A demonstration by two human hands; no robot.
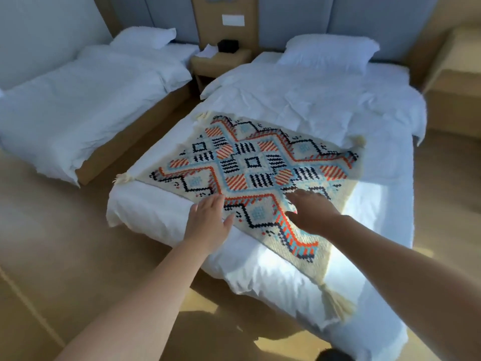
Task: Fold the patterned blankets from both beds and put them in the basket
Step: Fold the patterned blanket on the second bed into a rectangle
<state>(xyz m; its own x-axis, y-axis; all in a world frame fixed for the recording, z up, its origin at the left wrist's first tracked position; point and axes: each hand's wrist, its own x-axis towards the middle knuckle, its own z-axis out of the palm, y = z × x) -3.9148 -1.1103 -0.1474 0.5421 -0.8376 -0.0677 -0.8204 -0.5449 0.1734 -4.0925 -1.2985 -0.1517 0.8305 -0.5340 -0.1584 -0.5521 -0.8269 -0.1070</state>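
two beds with white bedding stood side by side in a wood-floored room, a low nightstand [221,61] between their heads and padded grey panels behind. the left bed [78,100] carried only its white duvet and a pillow [145,37]. on the right bed [325,100], near its foot, the patterned blanket [250,168] lay spread flat and turned like a diamond, cream with orange, light blue and black geometric motifs. tassels marked its corners: one [122,178] at the left edge of the mattress, one [335,300] hanging over the foot of the bed, others at the far and right corners. the right bed's pillow [328,53] sat at the head, well apart from the blanket. both bare arms reached in from below. the left hand [208,220] was open, fingers stretched out, at the blanket's near left edge where it met the white sheet. the right hand [309,212] was also open, palm down with fingers spread over the blanket's patterned part; whether it pressed on the fabric could not be told. neither hand gripped anything. sunlight brightened the sheet at the near right of the bed.
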